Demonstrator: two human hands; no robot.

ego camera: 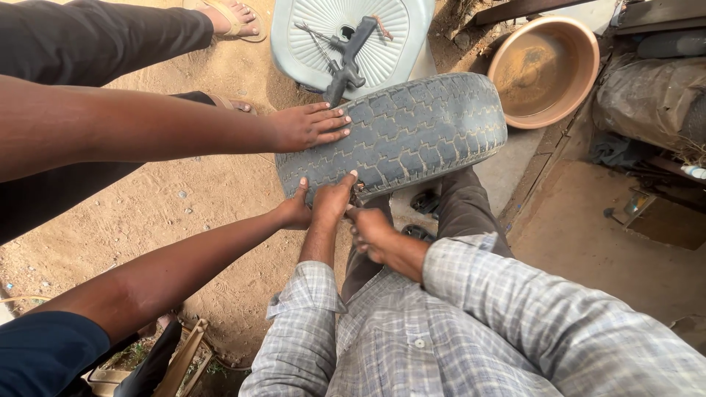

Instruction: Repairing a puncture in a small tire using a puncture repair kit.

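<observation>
A worn black tyre [412, 129] stands upright on the dirt in front of my knees, tread facing up. My left hand [332, 200] presses against the near side of the tread, fingertips at a small spot on the rubber. My right hand [370, 229] sits just beside it with its fingers curled toward that same spot; whether it pinches anything is hidden. Another person's hand [309, 126] lies flat on the tyre's left end. A second stranger's hand [294, 211] touches the tyre's lower left edge, next to my left hand.
Behind the tyre lies a grey ribbed plastic seat [390, 29] with a black metal tool [347, 55] on it. A brown round basin [544, 70] sits at the back right. A sandalled foot [235, 18] stands at the top. A sunken concrete area [610, 250] drops off to the right.
</observation>
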